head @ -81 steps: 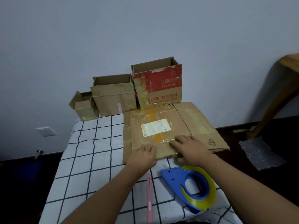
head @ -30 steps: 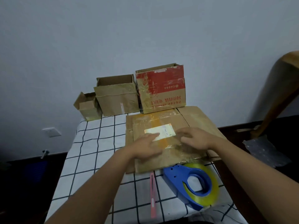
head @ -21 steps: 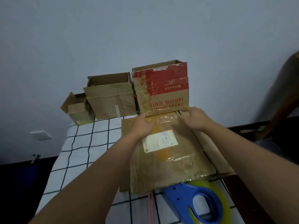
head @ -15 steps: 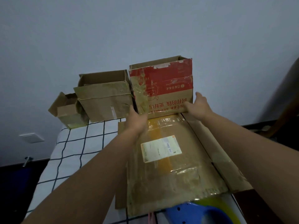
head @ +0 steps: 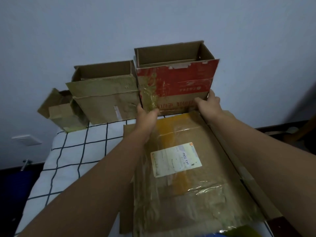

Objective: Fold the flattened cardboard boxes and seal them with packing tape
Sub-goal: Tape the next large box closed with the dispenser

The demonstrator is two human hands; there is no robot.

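I see my left hand [head: 145, 117] gripping the red box's [head: 176, 82] lower left corner and my right hand [head: 208, 105] clasping its lower right, upper centre of frame. It stands open-topped, seemingly empty. Flattened boxes [head: 186, 168] lie below on the bench [head: 77, 151].

A white cloth with a dark grid [head: 71, 156] covers the surface that carries everything. Along its far edge by the wall stand three open boxes in a row: a small brown box [head: 63, 113] at the left, a mid-sized brown box [head: 104, 98] beside it, and a red-printed box [head: 176, 82] at the right. In front of them lies a stack of flattened cardboard [head: 184, 194] with a white label, and at the near edge a bit of blue and yellow, too cut off to identify.
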